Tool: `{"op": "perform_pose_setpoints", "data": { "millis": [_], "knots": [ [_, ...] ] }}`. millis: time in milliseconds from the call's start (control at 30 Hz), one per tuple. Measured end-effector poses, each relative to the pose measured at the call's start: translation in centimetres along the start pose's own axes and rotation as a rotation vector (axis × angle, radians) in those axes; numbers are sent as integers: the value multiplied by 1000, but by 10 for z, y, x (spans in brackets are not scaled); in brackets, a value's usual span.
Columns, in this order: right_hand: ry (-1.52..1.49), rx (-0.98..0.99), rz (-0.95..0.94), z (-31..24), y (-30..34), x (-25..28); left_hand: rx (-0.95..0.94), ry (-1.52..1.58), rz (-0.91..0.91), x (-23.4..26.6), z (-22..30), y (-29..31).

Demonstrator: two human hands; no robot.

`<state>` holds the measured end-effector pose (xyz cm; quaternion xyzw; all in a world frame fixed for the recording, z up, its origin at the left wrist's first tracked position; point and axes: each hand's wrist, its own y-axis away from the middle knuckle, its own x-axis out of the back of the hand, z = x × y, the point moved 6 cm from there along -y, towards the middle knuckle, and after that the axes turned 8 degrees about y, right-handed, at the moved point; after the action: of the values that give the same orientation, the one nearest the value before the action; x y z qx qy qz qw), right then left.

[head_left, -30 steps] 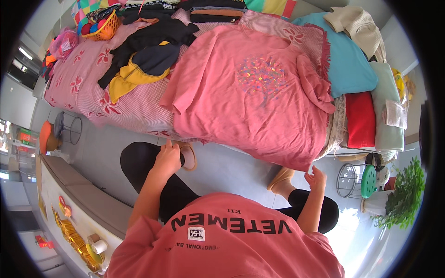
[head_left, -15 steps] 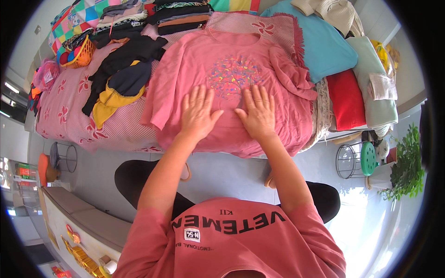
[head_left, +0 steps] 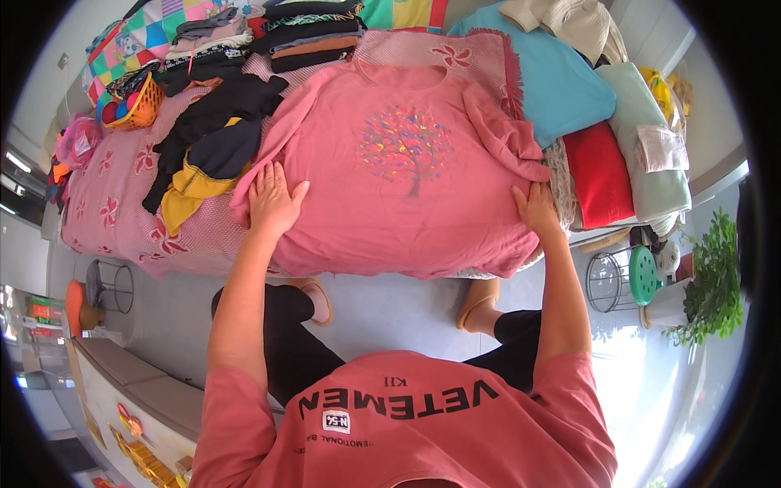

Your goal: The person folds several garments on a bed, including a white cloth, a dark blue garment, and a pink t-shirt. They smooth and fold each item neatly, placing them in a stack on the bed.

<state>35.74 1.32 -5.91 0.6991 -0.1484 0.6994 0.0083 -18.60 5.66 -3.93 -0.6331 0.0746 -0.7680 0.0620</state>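
Observation:
A pink long-sleeved top (head_left: 342,187) with a colourful tree print lies spread face up on the bed, its neckline at the far side. My left hand (head_left: 274,198) rests flat on its left side, by the sleeve, with the fingers stretched out. At the opposite edge, my right hand (head_left: 537,208) lies on the cloth just below the folded right sleeve; its fingers are extended, the tips partly hard to make out. Neither hand grips the fabric.
On the patterned pink bedspread (head_left: 106,203) lie dark and mustard garments (head_left: 203,154), left of the top. Behind stand folded clothes stacks (head_left: 313,37) and an orange basket (head_left: 145,106). A blue cloth (head_left: 561,89) and red cloth (head_left: 598,175) lie right. A green-topped stool (head_left: 644,275) stands beyond.
My hands have slid apart from the middle of the top to its left and right edges. The tree print is uncovered and the cloth looks smoother.

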Motion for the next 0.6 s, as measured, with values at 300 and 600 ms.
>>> {"op": "perform_pose_setpoints", "data": {
  "millis": [300,600],
  "knots": [
    [-320,523,347,-266,-8,67,-563,236,139,25,183,-22],
    [-264,347,88,-206,-95,12,-299,166,8,-25,106,-110]
  ]
}}
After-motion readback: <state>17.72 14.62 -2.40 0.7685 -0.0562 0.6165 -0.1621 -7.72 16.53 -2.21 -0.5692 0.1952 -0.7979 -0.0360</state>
